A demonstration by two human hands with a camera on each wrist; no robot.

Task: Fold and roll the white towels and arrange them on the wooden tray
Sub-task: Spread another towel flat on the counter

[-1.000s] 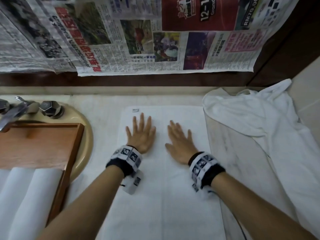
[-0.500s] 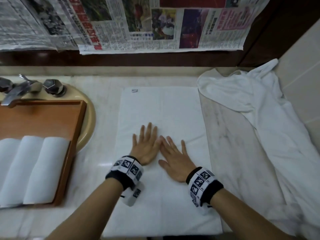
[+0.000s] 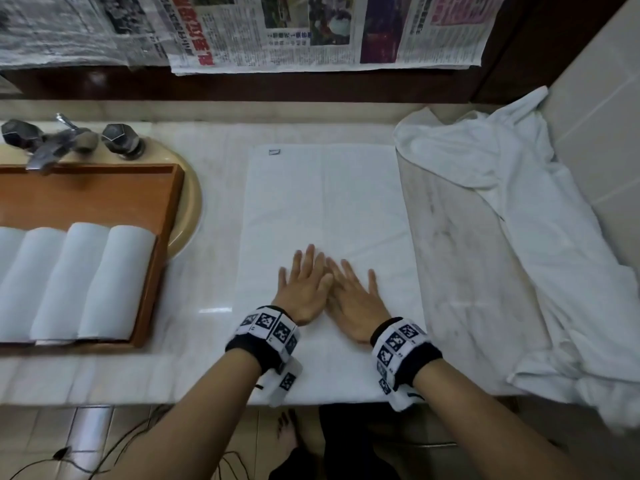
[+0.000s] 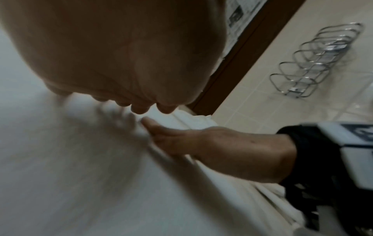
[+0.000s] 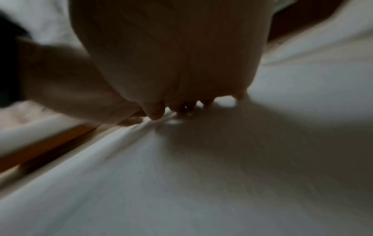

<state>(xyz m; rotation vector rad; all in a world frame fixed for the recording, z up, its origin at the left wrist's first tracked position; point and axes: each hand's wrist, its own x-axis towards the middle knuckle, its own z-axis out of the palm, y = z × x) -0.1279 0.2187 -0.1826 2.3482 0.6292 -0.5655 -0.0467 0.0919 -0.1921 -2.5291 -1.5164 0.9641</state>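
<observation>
A white towel (image 3: pixel 325 202) lies flat, folded into a long rectangle, on the marble counter. My left hand (image 3: pixel 304 282) and right hand (image 3: pixel 353 296) press flat on its near half, side by side, fingers straight and touching each other. The wooden tray (image 3: pixel 86 192) sits at the left over the basin and holds several rolled white towels (image 3: pixel 79 282). In the left wrist view my left palm (image 4: pixel 121 52) hovers over the towel (image 4: pixel 70 167) with the right hand (image 4: pixel 212 143) beside it. The right wrist view is blurred, with the right palm (image 5: pixel 171 52) on the towel (image 5: pixel 181 183).
A heap of unfolded white towels (image 3: pixel 519 237) covers the counter's right end against the tiled wall. A tap with two handles (image 3: pixel 65 140) stands behind the tray. Newspaper (image 3: pixel 277 29) hangs along the back wall. The counter's front edge runs just below my wrists.
Both hands have slid toward me along the towel, from its far half to its near half, and have come together until they touch.
</observation>
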